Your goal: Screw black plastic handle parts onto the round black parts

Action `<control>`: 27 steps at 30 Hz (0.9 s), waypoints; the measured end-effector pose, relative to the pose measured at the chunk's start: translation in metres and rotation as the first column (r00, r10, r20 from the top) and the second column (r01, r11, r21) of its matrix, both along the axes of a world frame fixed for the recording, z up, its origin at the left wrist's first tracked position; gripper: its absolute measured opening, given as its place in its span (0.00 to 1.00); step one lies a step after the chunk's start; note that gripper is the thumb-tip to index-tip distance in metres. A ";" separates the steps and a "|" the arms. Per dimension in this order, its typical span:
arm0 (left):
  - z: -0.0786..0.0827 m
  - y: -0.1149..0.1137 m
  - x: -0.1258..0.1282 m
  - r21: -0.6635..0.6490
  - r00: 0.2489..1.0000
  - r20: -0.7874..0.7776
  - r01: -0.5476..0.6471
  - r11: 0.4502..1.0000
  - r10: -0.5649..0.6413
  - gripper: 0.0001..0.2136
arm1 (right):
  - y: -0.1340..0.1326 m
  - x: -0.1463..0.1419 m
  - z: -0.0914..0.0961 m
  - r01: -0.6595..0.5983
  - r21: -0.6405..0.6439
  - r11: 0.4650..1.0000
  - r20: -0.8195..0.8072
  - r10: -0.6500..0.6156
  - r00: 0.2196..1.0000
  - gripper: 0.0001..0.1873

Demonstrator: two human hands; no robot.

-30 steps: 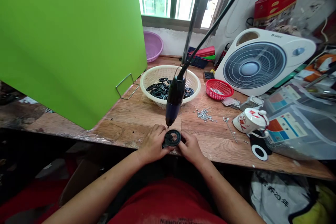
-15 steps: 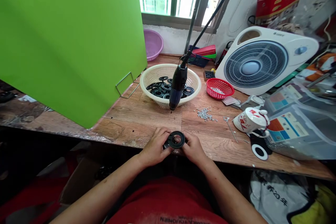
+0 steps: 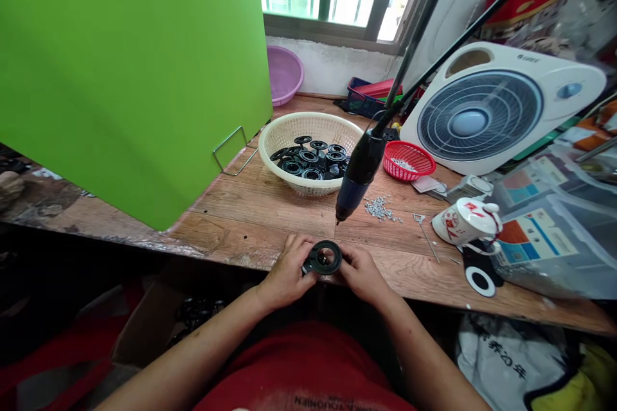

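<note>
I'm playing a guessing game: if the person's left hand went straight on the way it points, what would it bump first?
The left hand would first push on the black ring part that it holds; beyond that, probably the right hand, though depth is unclear.

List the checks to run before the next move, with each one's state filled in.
1. Left hand holding the black ring part: ok.
2. Right hand at the part's other side: ok, fingers against it.
3. Hanging tool apart from the part: ok, a gap shows below its tip.
4. Small metal pieces all inside the red basket: not ok, a pile lies loose on the table.
5. Fastener seated in the part: cannot tell, too small.
</note>
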State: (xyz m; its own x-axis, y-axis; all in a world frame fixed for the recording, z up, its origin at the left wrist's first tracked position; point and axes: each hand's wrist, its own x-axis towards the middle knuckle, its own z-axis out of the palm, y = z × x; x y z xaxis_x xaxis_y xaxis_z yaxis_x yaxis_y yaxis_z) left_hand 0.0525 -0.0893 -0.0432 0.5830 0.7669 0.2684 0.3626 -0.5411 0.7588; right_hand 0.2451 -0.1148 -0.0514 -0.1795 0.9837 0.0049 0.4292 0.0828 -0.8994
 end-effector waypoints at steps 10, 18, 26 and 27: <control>-0.005 -0.002 -0.002 -0.011 1.000 0.026 0.013 1.000 -0.012 0.17 | 0.004 0.000 0.008 -0.045 -0.019 0.999 0.046 0.046 0.998 0.10; -0.005 -0.001 -0.002 -0.019 0.998 0.053 0.026 0.999 -0.025 0.15 | 0.006 0.001 0.009 -0.077 -0.026 0.997 -0.014 0.077 0.997 0.11; -0.002 0.003 -0.002 -0.020 0.999 -0.011 0.043 0.999 -0.043 0.11 | 0.008 0.010 0.017 -0.143 -0.028 0.989 0.009 0.144 0.990 0.11; -0.002 0.004 -0.001 -0.010 0.999 -0.005 0.047 0.999 -0.048 0.11 | 0.012 0.013 0.022 -0.100 0.015 0.995 0.003 0.100 0.995 0.10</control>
